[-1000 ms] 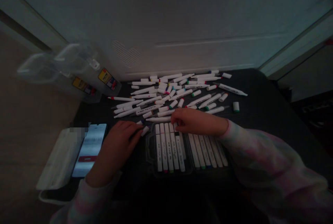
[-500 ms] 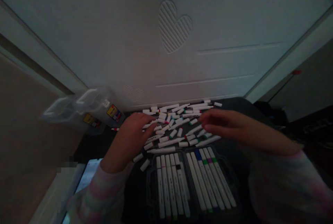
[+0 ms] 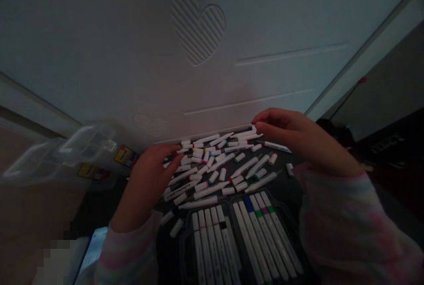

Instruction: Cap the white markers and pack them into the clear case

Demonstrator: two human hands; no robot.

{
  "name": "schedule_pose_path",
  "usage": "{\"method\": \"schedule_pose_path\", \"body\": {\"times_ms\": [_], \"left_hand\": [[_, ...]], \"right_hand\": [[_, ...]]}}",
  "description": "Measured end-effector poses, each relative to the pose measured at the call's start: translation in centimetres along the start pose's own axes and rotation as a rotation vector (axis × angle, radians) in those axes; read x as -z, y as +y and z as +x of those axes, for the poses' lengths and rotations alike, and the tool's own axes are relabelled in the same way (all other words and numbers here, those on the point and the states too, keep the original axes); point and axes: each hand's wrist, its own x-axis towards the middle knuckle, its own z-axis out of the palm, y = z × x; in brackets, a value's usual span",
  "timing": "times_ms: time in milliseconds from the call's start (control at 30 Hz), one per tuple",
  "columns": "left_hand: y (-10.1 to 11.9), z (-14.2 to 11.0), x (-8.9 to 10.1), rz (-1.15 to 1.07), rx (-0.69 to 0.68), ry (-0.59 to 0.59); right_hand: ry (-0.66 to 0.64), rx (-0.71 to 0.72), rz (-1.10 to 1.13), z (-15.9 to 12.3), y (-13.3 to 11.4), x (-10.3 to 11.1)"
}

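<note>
Several white markers (image 3: pixel 215 165) with coloured caps lie scattered on a dark surface (image 3: pixel 300 174) against a white panel. My left hand (image 3: pixel 147 181) rests on the left part of the pile, fingers curled over markers there. My right hand (image 3: pixel 291 137) reaches to the far right end of the pile, fingertips pinched at a marker (image 3: pixel 247 134) near the panel. Close to me sits a clear marker case (image 3: pixel 245 241), holding two rows of markers laid side by side.
A clear plastic box (image 3: pixel 76 152) with yellow labels lies at the left. A lit phone (image 3: pixel 92 254) shows at the lower left. The white panel (image 3: pixel 198 55) with embossed hearts rises just behind the markers. The scene is dim.
Both hands left the case and moved out over the loose pile, the left to its left side, the right to its far right end. The view tilted up.
</note>
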Motion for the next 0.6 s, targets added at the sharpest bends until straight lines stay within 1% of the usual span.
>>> {"method": "schedule_pose_path", "body": {"times_ms": [100, 233, 367, 500, 600], "left_hand": [[-0.5, 0.2, -0.7, 0.033, -0.006, -0.017], [-1.1, 0.3, -1.4, 0.065, -0.034, -0.038], [-1.2, 0.3, -1.5, 0.091, -0.036, -0.085], [-1.3, 0.2, -1.2, 0.086, -0.006, -0.085], [-1.2, 0.1, -1.0, 0.076, 0.018, -0.084]], "right_hand": [[0.001, 0.003, -0.027, 0.7, 1.0, -0.3], [-0.033, -0.005, -0.112, 1.7, 2.1, -1.0], [-0.081, -0.010, -0.311, 3.0, 3.5, -1.9], [-0.177, -0.061, -0.541, 3.9, 5.3, -3.1], [-0.239, -0.085, -0.620, 4.3, 6.3, -4.1]]}}
